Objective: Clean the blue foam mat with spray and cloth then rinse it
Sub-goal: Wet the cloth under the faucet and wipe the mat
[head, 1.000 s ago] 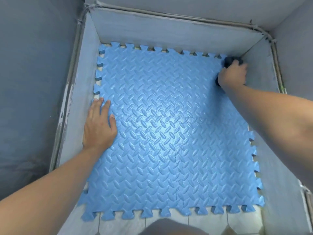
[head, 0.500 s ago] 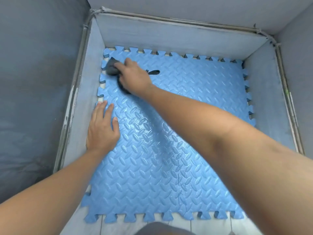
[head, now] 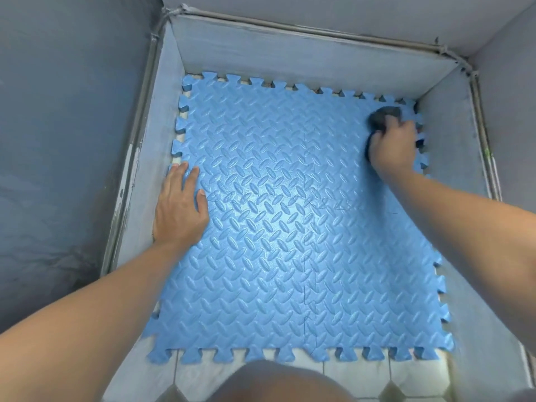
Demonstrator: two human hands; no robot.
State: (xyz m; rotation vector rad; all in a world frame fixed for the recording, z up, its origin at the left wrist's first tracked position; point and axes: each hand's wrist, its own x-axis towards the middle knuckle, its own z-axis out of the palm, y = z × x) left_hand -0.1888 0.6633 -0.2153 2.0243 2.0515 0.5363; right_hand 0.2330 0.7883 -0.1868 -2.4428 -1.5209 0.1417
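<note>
The blue foam mat (head: 290,227), ribbed and with puzzle-tooth edges, lies flat on the tiled floor between low grey walls. My left hand (head: 179,210) presses flat on the mat's left edge, fingers spread and holding nothing. At the mat's far right corner my right hand (head: 391,146) is closed on a dark grey cloth (head: 384,116), which bunches out beyond the fingers and rests on the mat. The middle of the mat shines as if wet. No spray bottle is in view.
Low grey walls (head: 290,59) box the mat in at the back, left (head: 150,158) and right (head: 452,134). White floor tiles (head: 353,372) show along the near edge. My knee (head: 278,381) fills the bottom centre.
My right hand swept the cloth from the far right corner to the far left corner and is now back at the far right corner. My left hand stayed on the left edge.
</note>
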